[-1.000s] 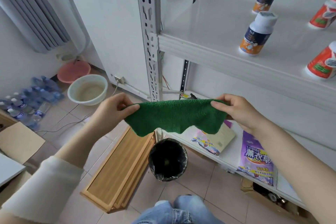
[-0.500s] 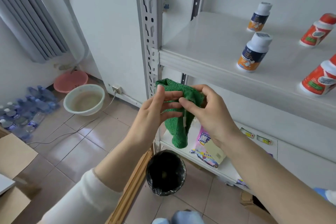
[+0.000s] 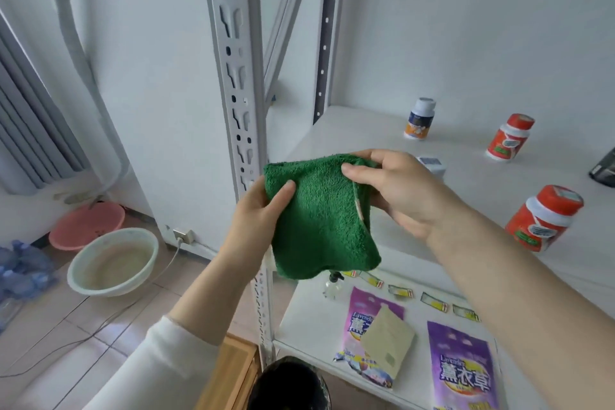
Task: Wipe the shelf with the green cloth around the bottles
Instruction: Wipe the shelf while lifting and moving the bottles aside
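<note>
Both hands hold the green cloth [image 3: 321, 216], folded into a thick square, in the air at the white shelf's [image 3: 366, 146] front left corner. My left hand [image 3: 263, 210] pinches the cloth's left edge. My right hand [image 3: 396, 190] grips its upper right edge. On the shelf stand a white-capped bottle with a blue and orange label [image 3: 420, 119], a red bottle [image 3: 509, 137] at the back and a second red bottle [image 3: 542, 218] near the front. The top of another white bottle [image 3: 432, 165] shows just behind my right hand.
A slotted metal upright [image 3: 238, 86] rises just left of the cloth. The lower shelf [image 3: 306, 319] carries purple packets [image 3: 461, 369], a spray bottle and small sachets. On the floor are a black bin [image 3: 288, 384], a pale basin [image 3: 113, 261], a pink basin [image 3: 87, 225] and water bottles.
The cloth went from stretched wide between my hands to folded into a compact square. My hands and the view have risen to shelf height.
</note>
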Demonstrator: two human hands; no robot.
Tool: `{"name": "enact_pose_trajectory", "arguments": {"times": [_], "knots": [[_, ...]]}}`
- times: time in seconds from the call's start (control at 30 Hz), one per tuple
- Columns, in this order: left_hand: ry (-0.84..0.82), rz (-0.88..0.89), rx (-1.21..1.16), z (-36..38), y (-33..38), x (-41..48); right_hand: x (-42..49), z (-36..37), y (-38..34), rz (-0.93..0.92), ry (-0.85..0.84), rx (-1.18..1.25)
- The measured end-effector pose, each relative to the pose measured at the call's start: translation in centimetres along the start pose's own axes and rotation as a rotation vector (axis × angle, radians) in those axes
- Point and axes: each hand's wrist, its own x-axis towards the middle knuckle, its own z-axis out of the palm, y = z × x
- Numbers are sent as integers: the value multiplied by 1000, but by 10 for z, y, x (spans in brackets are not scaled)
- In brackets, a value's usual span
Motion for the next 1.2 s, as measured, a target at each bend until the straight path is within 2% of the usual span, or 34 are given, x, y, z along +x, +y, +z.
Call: {"name": "enact_pose_trajectory", "arguments": {"times": [0.1,0.2,0.27,0.37,0.43,0.57,0.73,0.9,0.97,1.03,1.13,1.2], "knots": [[55,26,175,19,18,49,34,-21,-24,-33,57,-240],[-49,-29,559,40,21,100,66,-52,-46,-79,172,-657],[-110,-53,834,51,15,116,75,-71,-58,-130,178,-865],[-125,134,1160,64,3,118,71,-94,-59,-117,-30,-1118],[-245,210,1301,74,-8,116,66,-105,-49,-112,-164,-1255],[-472,87,1571,90,-35,122,55,-118,-25,-150,-344,-1350],[-527,123,1598,95,-44,136,54,-131,-7,-178,-511,-1365],[-636,167,1645,106,-45,170,63,-138,-9,-179,-519,-1315],[-657,171,1632,114,-46,189,77,-142,-12,-175,-446,-1242],[-653,170,1596,122,-49,212,101,-152,-13,-190,-287,-1182],[-662,185,1571,133,-56,249,153,-177,-8,-177,-32,-1276],[-656,197,1567,139,-60,273,185,-192,-4,-130,64,-1343]]}}
